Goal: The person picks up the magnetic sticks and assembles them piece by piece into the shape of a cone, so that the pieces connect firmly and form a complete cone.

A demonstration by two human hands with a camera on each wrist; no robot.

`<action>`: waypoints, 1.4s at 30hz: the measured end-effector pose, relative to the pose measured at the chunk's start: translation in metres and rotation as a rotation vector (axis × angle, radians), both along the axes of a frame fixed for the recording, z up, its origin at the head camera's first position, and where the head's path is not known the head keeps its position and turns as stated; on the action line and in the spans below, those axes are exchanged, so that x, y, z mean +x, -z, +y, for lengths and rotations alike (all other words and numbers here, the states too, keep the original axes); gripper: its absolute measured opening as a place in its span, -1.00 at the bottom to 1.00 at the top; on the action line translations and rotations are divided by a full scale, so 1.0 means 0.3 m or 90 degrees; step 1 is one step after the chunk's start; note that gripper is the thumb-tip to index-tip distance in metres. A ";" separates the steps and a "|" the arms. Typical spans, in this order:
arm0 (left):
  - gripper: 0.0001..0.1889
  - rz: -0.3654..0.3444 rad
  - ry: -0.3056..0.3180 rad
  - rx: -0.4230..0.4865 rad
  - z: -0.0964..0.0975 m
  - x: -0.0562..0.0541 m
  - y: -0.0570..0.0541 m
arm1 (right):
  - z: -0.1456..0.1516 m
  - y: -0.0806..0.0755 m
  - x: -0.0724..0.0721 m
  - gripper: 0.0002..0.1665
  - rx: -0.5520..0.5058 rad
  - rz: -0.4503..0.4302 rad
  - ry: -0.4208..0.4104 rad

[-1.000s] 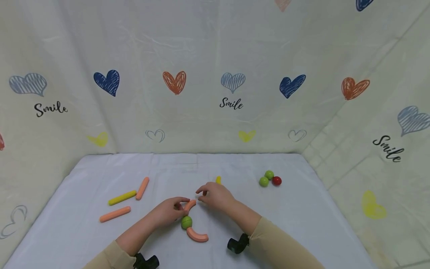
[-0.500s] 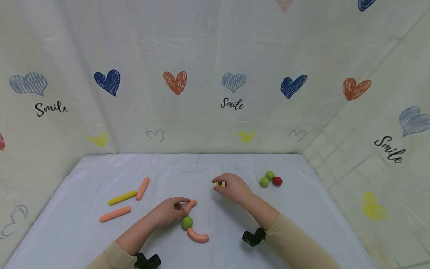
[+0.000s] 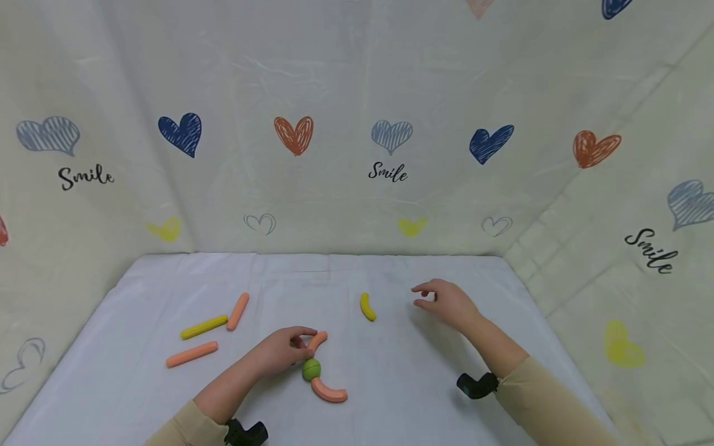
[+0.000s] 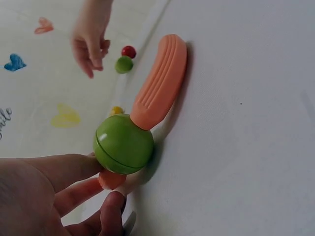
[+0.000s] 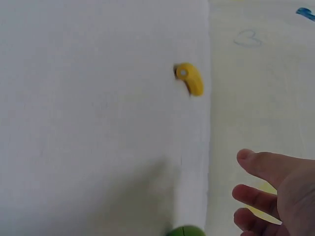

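Note:
My left hand (image 3: 281,353) pinches a curved orange stick (image 3: 319,339) between thumb and fingers. That stick meets a green ball (image 3: 311,370), from whose other side a second curved orange stick (image 3: 330,393) extends. In the left wrist view the ball (image 4: 123,146) sits between both sticks, and fingers cover much of the held one. My right hand (image 3: 449,303) is above the table's right side, fingers loosely bent and holding nothing. A green ball (image 5: 186,231) shows at the bottom of the right wrist view. To this hand's left lies a short curved yellow stick (image 3: 367,307).
On the left lie a straight yellow stick (image 3: 203,327) and two straight orange sticks, one nearer (image 3: 192,354) and one farther (image 3: 238,311). A red ball (image 4: 129,52) and green ball (image 4: 124,64) appear in the left wrist view. A patterned cloth wall (image 3: 334,204) borders the white table.
My right hand has moved right, past the curved yellow stick, which is uncovered now. It hides the ball cluster in the head view. My left hand keeps its pinch and stays in place.

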State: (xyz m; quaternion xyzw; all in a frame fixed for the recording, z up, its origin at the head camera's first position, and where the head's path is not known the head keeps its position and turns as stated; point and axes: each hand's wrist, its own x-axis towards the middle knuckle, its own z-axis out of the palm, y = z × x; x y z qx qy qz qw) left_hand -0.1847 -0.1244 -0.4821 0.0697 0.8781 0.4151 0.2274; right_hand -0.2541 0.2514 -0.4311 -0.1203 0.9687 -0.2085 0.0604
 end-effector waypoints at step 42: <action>-0.53 -0.011 -0.003 -0.005 0.004 -0.003 -0.012 | 0.190 0.039 -0.068 -0.62 0.141 -0.009 -0.151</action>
